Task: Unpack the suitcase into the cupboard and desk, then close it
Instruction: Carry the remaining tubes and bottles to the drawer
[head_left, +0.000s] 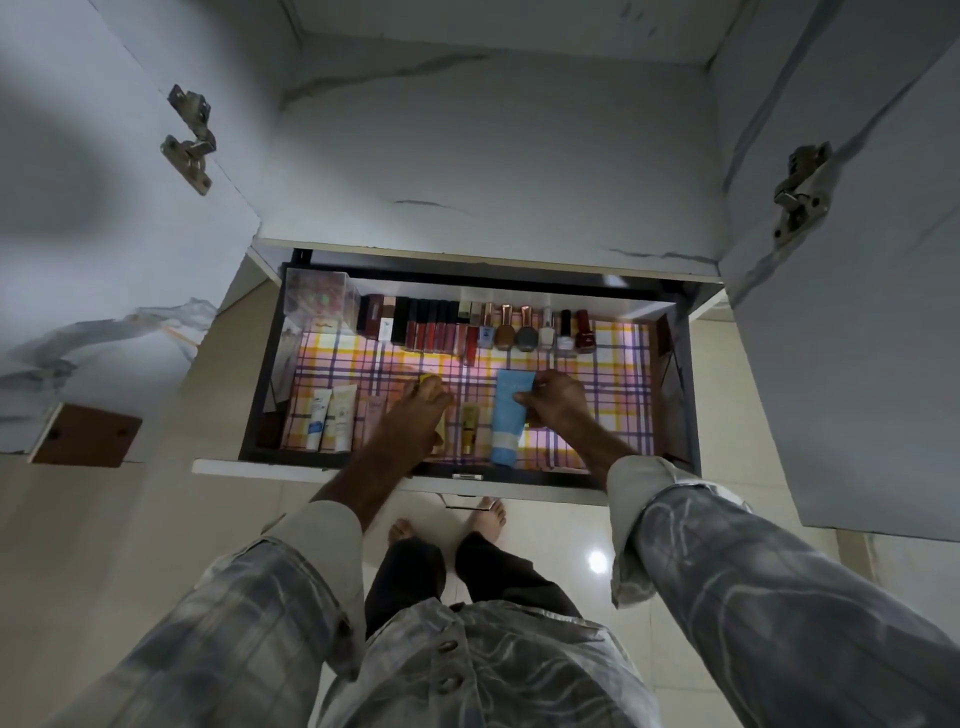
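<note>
While my left hand (422, 402) holds a small yellow tube (429, 382) left of the blue tube (509, 415) in the drawer (332, 466), my right hand (551, 401) pinches that light, squishy, slippery blue tube near its flat top.

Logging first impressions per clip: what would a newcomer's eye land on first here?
The lit open drawer with its pink plaid liner stands out in the dim cupboard. Inside it the right hand holds a light blue tube, while the left hand grips a yellow item. A row of nail polishes and lipsticks lines the drawer's back edge.
</note>
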